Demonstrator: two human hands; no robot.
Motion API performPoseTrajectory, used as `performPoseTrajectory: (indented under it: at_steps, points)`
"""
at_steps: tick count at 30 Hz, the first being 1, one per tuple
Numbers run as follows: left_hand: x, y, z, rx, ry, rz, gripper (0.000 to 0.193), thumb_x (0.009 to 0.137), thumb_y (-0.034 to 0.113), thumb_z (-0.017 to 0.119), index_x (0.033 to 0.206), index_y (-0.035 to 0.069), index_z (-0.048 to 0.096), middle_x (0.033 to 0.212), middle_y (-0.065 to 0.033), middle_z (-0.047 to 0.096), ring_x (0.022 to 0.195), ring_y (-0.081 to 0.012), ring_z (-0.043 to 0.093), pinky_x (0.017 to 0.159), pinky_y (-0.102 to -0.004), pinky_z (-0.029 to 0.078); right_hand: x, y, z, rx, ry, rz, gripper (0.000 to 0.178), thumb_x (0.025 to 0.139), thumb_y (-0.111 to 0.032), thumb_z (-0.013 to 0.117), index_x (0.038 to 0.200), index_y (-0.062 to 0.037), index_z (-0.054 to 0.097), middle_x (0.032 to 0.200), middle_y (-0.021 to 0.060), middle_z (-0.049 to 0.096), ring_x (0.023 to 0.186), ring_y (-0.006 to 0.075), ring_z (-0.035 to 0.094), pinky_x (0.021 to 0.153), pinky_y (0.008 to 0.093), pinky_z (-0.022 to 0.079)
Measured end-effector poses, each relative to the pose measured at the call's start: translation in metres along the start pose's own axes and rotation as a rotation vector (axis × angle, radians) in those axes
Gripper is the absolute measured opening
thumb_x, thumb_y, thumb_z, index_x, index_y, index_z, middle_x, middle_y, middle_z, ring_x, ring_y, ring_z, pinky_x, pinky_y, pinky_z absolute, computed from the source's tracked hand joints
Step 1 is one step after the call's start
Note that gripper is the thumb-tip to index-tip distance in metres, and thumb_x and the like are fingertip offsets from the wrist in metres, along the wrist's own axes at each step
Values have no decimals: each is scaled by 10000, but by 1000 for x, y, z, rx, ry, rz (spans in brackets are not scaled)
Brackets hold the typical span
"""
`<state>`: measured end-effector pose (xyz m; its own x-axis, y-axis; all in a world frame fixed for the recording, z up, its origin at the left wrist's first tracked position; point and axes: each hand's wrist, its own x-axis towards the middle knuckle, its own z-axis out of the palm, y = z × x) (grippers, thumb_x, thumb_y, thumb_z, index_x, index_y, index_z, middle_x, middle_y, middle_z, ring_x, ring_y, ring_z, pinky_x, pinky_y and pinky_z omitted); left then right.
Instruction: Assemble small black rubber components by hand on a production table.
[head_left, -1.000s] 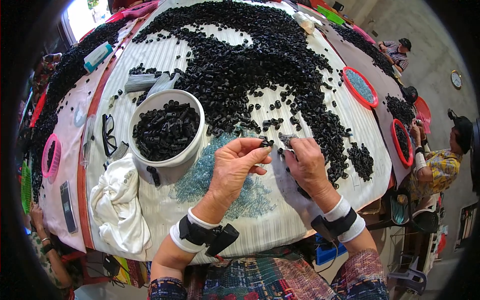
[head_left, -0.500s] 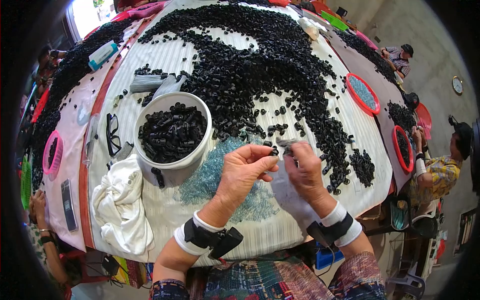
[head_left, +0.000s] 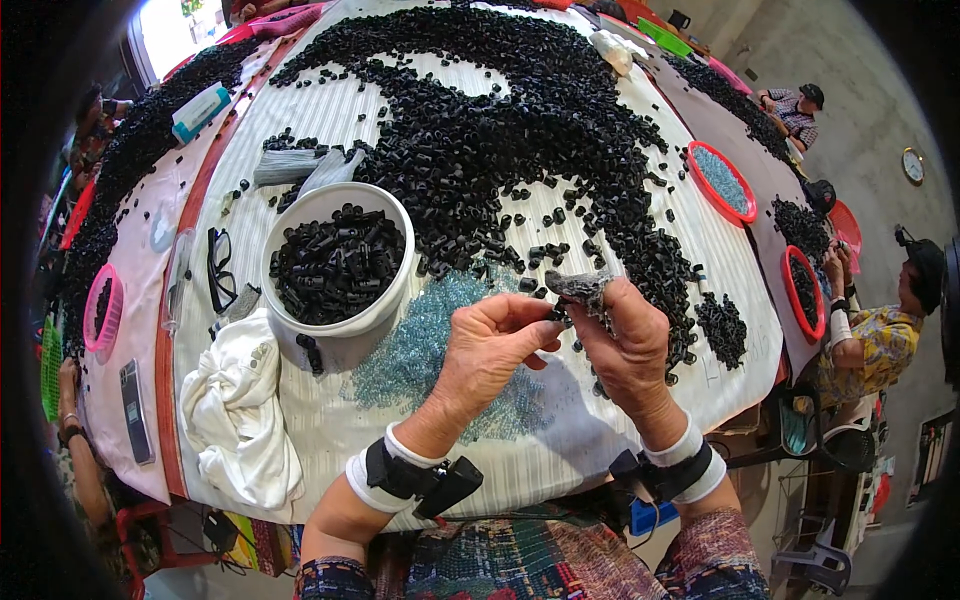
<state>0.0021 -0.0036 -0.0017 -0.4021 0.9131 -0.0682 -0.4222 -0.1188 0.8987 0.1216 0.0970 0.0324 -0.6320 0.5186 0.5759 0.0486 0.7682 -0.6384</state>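
My left hand (head_left: 490, 350) is closed, its thumb and forefinger pinching a small black plastic piece (head_left: 557, 315). Close beside it, my right hand (head_left: 632, 345) is closed round a frayed grey wad (head_left: 580, 288), whose end sticks out past the fingers; the fingertips of both hands nearly meet at the black piece. Below and left of the hands lies a spread heap of small clear bluish parts (head_left: 430, 335). A white bucket (head_left: 405, 265) filled with black tubular parts (head_left: 340, 265) stands left of my left hand. Beyond the hands stretches a large heap of loose black parts (head_left: 490, 160).
Eyeglasses (head_left: 220, 270), a white cloth (head_left: 240, 405) and grey strand bundles (head_left: 290, 165) lie at the left. A phone (head_left: 137, 410) rests on the left table. Red-rimmed baskets (head_left: 722, 183) stand at the right. Other people sit along both sides, one in a yellow patterned shirt (head_left: 880, 345).
My right hand has turned and moved slightly right, bringing the grey wad into clearer view. My left hand has stayed nearly in place, still pinching.
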Motion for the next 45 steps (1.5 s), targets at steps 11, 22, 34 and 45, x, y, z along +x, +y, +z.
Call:
performPoseTrajectory:
  at_steps: [11,22,34,45]
  points:
    - [1,-3,-2,39,9,-21,176,807,66,678,955,-16,631,824,-91,665,727,-142,656,568,-243,541,-4,-3,1,-74,-15,-2,145,720,78,622,813,-6,548,720,113,561,621,238,579,551,306,454]
    - [1,-6,-1,73,-3,-51,172,808,50,666,956,-31,631,803,-97,666,714,-146,659,556,-232,535,-7,-4,-1,-93,-48,26,146,711,88,611,799,0,535,705,116,547,600,244,560,535,305,442]
    - [1,-11,-2,103,10,-41,122,819,48,657,914,-28,647,771,-77,665,680,-119,649,537,-214,524,-12,2,1,-107,-56,49,156,704,78,619,814,-3,545,726,119,566,623,242,585,555,297,455]
    - [1,-11,-4,64,-3,-111,162,817,66,664,948,-27,641,835,-107,673,750,-161,667,568,-223,536,-16,2,2,-85,-66,152,145,696,65,622,799,1,542,725,121,570,620,250,589,554,297,458]
